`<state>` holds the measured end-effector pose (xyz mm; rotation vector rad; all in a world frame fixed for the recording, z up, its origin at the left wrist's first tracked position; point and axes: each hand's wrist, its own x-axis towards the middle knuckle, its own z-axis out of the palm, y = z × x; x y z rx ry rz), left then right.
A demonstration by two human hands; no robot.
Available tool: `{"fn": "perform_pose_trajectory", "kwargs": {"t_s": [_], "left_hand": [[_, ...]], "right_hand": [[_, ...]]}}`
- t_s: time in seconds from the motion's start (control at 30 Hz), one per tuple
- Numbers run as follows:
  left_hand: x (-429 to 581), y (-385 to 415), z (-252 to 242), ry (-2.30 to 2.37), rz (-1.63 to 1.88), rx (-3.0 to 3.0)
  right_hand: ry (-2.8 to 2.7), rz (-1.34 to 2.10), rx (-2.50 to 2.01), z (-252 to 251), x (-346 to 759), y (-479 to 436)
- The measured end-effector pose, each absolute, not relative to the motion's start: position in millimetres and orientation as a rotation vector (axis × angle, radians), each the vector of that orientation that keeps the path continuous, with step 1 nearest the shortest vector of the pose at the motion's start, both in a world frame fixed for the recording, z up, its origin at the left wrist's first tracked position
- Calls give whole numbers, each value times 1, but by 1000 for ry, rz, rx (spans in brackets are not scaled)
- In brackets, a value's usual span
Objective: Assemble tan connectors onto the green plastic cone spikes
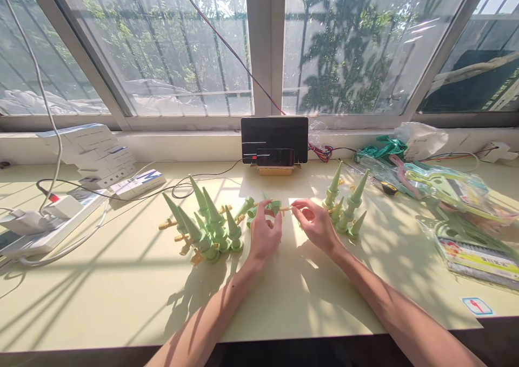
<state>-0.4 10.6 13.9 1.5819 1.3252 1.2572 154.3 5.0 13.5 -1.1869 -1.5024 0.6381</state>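
Note:
Near the middle of the table, my left hand [265, 229] is closed around a small green plastic piece [276, 205]. My right hand [316, 221] pinches the end of a thin tan peg [286, 208], whose other end meets the green piece; whether it sits inside cannot be made out. Loose green parts [245, 207] lie just beyond and left of my left hand. To the left stands a cluster of green cone-topped towers [214, 224] with tan pegs sticking out sideways. A smaller group of such towers [346, 210] stands right of my right hand, partly hidden by it.
A black tablet [274, 132] leans at the window, with a phone [275, 157] before it on a small stand. White boxes [99, 156], a power strip [57, 237] and cables are at left. Plastic-bagged green parts [454, 186] and a yellow-black cutter [390, 188] lie at right.

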Motion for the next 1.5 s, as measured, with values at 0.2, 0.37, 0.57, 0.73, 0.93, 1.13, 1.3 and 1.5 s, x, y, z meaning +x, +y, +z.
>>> {"fn": "perform_pose_trajectory", "kwargs": {"t_s": [0.2,0.37,0.57,0.73,0.93,1.13,1.3,1.5], "left_hand": [[-1,9,15,1342,1250,1605],[-2,8,16,1348,1239,1614],[-1,9,16,1342,1243,1617],[-1,10,15,1335,1251,1619],[-1,8,16,1330,1258,1625],[-1,8,17,1335,1250,1647],[-1,8,16,1332,1249,1648],[-1,8,16,1336,1241,1650]], "right_hand": [[-1531,634,-1177,13,155,6],[-1563,643,-1155,11,156,7],[-1576,670,-1167,13,156,6],[-1578,679,-1172,14,155,5],[-1590,674,-1176,14,156,5],[-1605,668,-1180,14,156,6],[-1614,652,-1189,14,156,6],[-1627,629,-1204,15,156,6]]}}
